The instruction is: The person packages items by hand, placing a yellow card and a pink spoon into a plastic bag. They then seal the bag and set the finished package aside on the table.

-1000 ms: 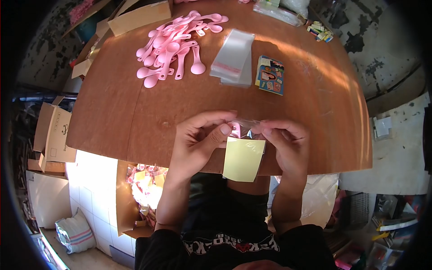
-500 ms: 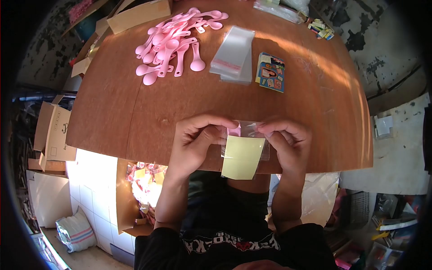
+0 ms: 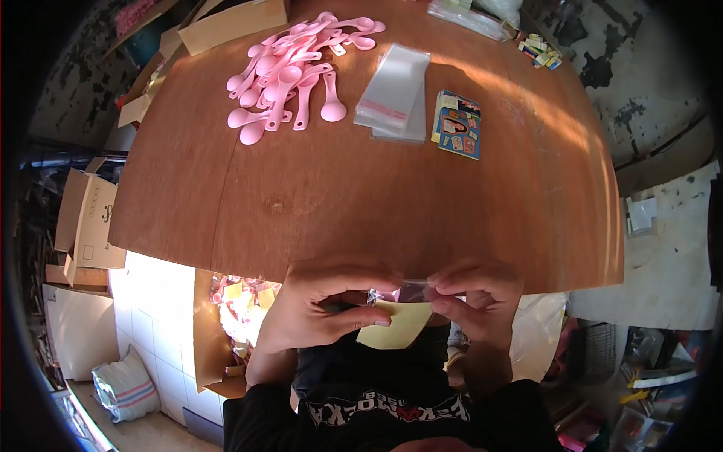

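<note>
My left hand (image 3: pixel 320 301) pinches the left side of a small clear plastic bag (image 3: pixel 414 291) near the table's front edge. On the bag's right side, the thumb and fingers of my right hand (image 3: pixel 482 294) are closed. A pale yellow card (image 3: pixel 395 325) hangs below the bag's upper part, and a bit of pink shows inside beside my left fingertips. Farther back on the table lie a heap of pink spoons (image 3: pixel 286 75), a stack of clear bags (image 3: pixel 395 90) and a small pile of printed cards (image 3: pixel 458 128).
The brown table (image 3: pixel 301 188) spans the view. Cardboard boxes (image 3: pixel 233 26) stand at its back left. Small packets (image 3: pixel 540 51) lie at the back right. Below the front edge, an open carton holds pink items (image 3: pixel 241 309). A white sack (image 3: pixel 128 384) rests on the floor.
Both hands have moved toward my body with the bag and card, down to the table's front edge. The yellow card now looks foreshortened and tilted.
</note>
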